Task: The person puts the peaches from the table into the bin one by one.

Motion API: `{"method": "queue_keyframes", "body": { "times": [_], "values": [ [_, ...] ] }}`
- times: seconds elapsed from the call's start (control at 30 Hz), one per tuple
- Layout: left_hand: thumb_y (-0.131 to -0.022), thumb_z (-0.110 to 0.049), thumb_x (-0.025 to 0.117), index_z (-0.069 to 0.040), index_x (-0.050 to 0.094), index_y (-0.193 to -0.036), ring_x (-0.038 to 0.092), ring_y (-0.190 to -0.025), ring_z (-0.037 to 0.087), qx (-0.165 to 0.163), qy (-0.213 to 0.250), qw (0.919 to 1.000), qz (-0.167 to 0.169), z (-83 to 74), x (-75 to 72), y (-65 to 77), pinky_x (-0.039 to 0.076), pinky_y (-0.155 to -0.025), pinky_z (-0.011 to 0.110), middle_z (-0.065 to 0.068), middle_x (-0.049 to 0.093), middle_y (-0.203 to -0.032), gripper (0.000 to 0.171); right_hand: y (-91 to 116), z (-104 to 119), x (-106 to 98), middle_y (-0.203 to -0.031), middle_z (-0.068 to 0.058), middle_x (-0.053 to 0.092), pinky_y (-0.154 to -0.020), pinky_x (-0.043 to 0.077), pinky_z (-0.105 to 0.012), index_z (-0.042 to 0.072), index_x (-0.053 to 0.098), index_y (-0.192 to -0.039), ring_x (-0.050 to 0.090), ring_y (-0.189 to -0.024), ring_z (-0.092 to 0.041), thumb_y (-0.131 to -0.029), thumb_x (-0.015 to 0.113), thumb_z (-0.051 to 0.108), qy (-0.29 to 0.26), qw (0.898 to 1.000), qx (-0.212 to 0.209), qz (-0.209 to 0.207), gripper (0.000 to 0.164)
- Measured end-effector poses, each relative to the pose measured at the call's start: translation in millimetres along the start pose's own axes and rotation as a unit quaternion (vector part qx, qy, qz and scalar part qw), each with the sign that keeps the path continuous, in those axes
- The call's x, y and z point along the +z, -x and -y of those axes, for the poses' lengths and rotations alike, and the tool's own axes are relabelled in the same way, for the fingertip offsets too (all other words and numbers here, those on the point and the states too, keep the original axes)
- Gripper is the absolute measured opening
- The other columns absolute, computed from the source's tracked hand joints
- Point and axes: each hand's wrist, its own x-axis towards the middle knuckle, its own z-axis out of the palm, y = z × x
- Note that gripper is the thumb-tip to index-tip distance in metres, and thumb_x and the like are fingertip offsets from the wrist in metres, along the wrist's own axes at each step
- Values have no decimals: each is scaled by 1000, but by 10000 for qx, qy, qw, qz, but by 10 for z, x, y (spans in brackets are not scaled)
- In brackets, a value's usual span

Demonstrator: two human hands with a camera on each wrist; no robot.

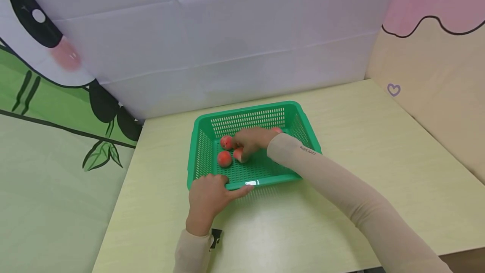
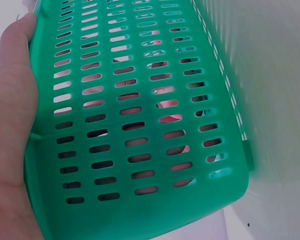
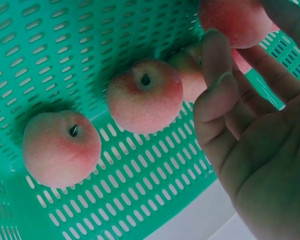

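A green plastic basket (image 1: 242, 113) with slotted walls sits on the table. My left hand (image 1: 210, 195) grips its near rim by the left corner, thumb stretched along the front edge. In the left wrist view, the palm lies against the rim beside the slotted wall. My right hand (image 1: 251, 140) reaches down into the basket and pinches a peach (image 3: 235, 22) with its fingertips. Two more peaches (image 1: 224, 159) lie on the left of the basket, and another peach (image 1: 276, 129) shows behind the right wrist. In the right wrist view, several peaches (image 3: 145, 95) rest on the basket floor.
The pale yellow table (image 1: 352, 138) extends around the basket. A white cloth wall (image 1: 235, 45) rises behind it, and printed panels stand at left and right. A black clip-like piece (image 1: 216, 238) is at the left sleeve cuff.
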Motion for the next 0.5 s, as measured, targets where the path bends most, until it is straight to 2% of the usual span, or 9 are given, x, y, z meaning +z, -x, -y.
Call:
{"method": "queue_keyframes", "body": {
  "times": [0.2,0.5],
  "values": [
    [-83,-99,45,-23,27,-54,14,-49,7,-49,23,10000,44,0,0,0,12,-46,26,-12,13,-54,83,5,-7,3,-87,2,52,-70,38,-31,12,63,-96,47,-81,-15,-96,81,15,-16,10000,-11,34,18],
    [-82,-101,40,-23,28,-54,13,-49,7,-67,21,10000,59,5,5,-3,12,-46,26,-12,13,-54,84,23,-14,-7,-91,1,55,-73,40,-32,11,66,-102,49,-84,-17,-98,80,17,-40,10000,-23,49,16]
  ]
}}
